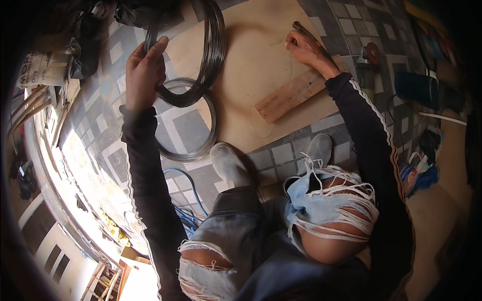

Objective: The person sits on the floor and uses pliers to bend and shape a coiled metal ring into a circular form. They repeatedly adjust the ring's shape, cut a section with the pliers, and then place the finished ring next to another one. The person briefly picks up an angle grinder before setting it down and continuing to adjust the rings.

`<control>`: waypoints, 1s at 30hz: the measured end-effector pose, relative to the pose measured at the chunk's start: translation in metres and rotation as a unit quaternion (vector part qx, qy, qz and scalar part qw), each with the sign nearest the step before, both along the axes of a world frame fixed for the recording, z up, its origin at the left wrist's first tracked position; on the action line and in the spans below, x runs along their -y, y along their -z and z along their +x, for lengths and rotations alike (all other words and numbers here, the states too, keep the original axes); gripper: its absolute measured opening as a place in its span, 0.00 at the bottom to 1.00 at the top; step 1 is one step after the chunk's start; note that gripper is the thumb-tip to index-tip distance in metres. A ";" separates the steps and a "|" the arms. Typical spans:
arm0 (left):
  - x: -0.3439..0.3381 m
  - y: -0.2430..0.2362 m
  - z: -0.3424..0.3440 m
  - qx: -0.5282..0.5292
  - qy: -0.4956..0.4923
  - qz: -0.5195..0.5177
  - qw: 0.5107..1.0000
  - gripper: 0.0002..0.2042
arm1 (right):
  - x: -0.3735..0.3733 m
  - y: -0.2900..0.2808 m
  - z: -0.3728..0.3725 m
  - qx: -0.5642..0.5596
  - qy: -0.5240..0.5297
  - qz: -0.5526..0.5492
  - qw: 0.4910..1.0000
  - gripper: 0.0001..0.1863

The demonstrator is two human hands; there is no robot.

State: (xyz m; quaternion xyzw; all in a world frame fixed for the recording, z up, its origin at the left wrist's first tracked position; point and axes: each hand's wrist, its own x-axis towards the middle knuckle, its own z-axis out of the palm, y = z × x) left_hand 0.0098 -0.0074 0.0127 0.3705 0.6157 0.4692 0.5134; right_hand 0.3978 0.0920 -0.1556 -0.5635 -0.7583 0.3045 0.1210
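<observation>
My left hand (146, 70) is closed round a thick coil of dark wire (213, 50), held up at the far left of the board. Below it a second wire coil (213, 133) lies flat on the tiled floor, partly covered by the first. My right hand (307, 52) is closed, over the far right part of the board. A dark metal hand tool, pincer-like (303, 29), pokes out past its knuckles; its jaws cannot be made out. A thin strand of wire shows faintly beside the right fingers. Nearer me, a short wooden plank (286, 98) rests on the board.
The tan board (246, 55) lies on a grey patterned tile floor. An angle grinder (370, 55) is to its right. Blue hose (188, 215) curls beside my left leg. My boots (228, 160) stand at the board's near edge. Black bags (85, 50) are at the far left.
</observation>
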 end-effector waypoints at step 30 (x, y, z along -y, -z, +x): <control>0.021 -0.024 0.017 0.004 0.159 -0.061 0.985 0.19 | 0.065 -0.111 -0.168 -0.667 0.139 -0.489 0.545 0.04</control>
